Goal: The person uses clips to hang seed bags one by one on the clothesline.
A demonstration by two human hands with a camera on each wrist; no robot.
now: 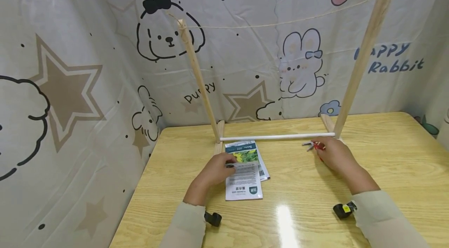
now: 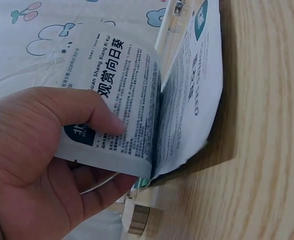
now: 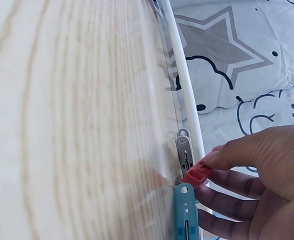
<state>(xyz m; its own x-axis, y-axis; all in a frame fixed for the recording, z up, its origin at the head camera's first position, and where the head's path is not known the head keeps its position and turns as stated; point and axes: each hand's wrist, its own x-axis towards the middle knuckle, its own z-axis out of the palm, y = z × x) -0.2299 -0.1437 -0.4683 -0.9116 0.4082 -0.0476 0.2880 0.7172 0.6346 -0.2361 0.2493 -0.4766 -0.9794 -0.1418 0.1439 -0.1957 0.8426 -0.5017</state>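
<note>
From the left wrist I can read close print on the back of a seed packet (image 2: 122,95), with a white flower-seed packet (image 2: 194,95) next to it. The head view instead gives me a yellow-flower print, but I cannot tell from there whether it belongs to the same packet. My right wrist camera shows a grey clip (image 3: 185,150) at 11 o'clock of a red clip (image 3: 197,172) and a teal clip (image 3: 186,215) near its 6 o'clock; I can't pick out the teal one from the head.

My left hand (image 1: 219,168) pinches the seed packet by its edge, thumb over the print and fingers behind. Seen from the head, the white packet reaches out to about 4 o'clock of that hand. My right hand (image 1: 334,155) pinches the red clip between thumb and fingers, the clip sitting at its 10 o'clock.

The white rod (image 1: 277,137) crosses close to my right hand at 12 o'clock, ending by the right post (image 1: 365,53); the left post (image 1: 198,76) rises at 11 o'clock of my left hand. Tabletop (image 1: 291,174) stretches between my hands and on toward 6 o'clock, and its left edge runs at my left hand's 9 o'clock.
</note>
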